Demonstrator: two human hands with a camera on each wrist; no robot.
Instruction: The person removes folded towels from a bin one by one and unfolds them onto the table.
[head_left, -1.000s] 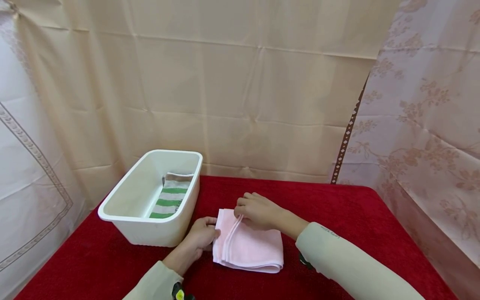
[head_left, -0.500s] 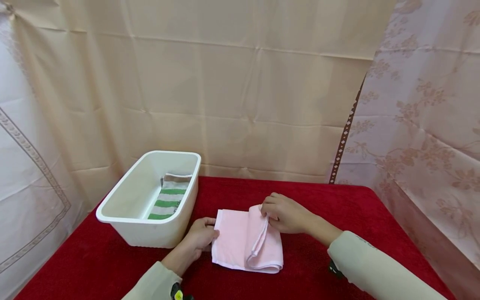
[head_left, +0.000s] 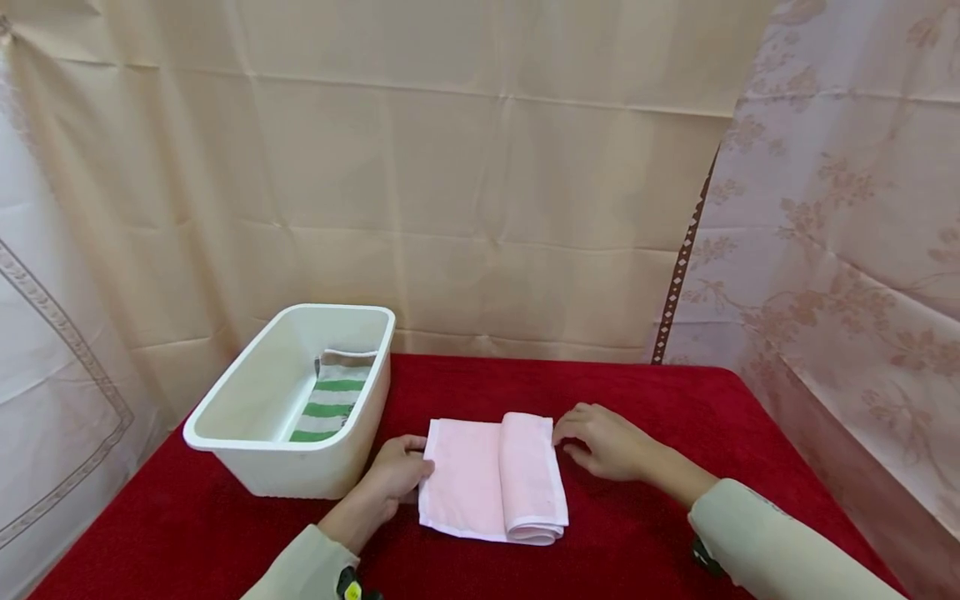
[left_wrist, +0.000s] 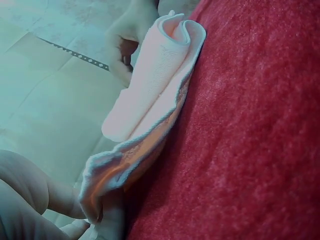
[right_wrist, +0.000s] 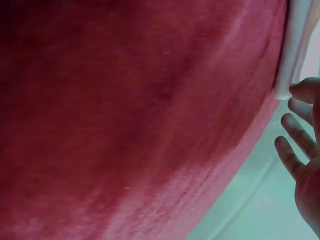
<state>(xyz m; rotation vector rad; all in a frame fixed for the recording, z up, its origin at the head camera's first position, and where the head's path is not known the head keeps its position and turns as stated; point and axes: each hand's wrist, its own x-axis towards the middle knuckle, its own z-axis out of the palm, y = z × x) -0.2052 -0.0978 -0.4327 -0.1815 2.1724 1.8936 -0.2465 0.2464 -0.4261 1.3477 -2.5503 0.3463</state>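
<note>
A pink towel (head_left: 465,475) with white edging lies on the red table cover. Its right part is folded over on itself, showing rounded layers at the near end; the left part lies flat. My left hand (head_left: 396,473) pinches the towel's left edge, and the left wrist view shows that edge lifted a little between thumb and fingers (left_wrist: 60,197). At the towel's right edge is my right hand (head_left: 611,446), its fingers loosely bent and holding nothing. In the right wrist view its fingertips are right by the towel's edge (right_wrist: 292,50); whether they touch is unclear.
A white plastic basin (head_left: 300,471) stands at the left, close to my left hand. Inside it lies a green-and-white striped cloth (head_left: 333,396). The red table (head_left: 637,533) ends at the back against a beige curtain (head_left: 480,208).
My right hand has carried the towel's upper layers rightward, folded them back over the right part, and let go. The left hand has stayed at the left edge.
</note>
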